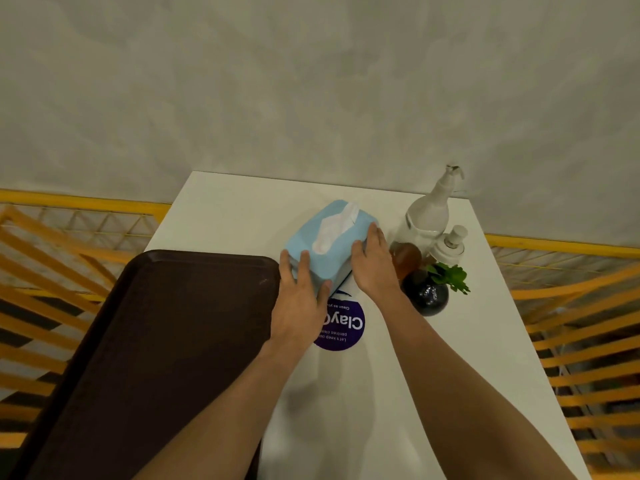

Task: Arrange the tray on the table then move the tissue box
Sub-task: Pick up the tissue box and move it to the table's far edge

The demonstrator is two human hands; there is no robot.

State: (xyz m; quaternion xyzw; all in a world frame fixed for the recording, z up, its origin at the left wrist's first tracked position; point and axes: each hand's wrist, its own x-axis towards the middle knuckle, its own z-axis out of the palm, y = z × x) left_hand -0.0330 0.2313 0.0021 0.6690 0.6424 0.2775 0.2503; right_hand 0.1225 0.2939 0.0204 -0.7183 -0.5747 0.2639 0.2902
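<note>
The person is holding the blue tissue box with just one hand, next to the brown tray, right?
Not quite. The head view shows both hands on the blue tissue box: the left hand and the right hand. It does sit beside the brown tray.

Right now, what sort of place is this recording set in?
Probably a cafeteria or office pantry. A dark brown plastic serving tray lies on the white table, whose round purple sticker mentions keeping pantries clean; white pump bottles stand beside the pale blue tissue box.

Matt dark tray (156, 341), smooth white table (225, 216), glossy black vase (427, 296) (tissue box (325, 251) cover perhaps plastic).
</note>
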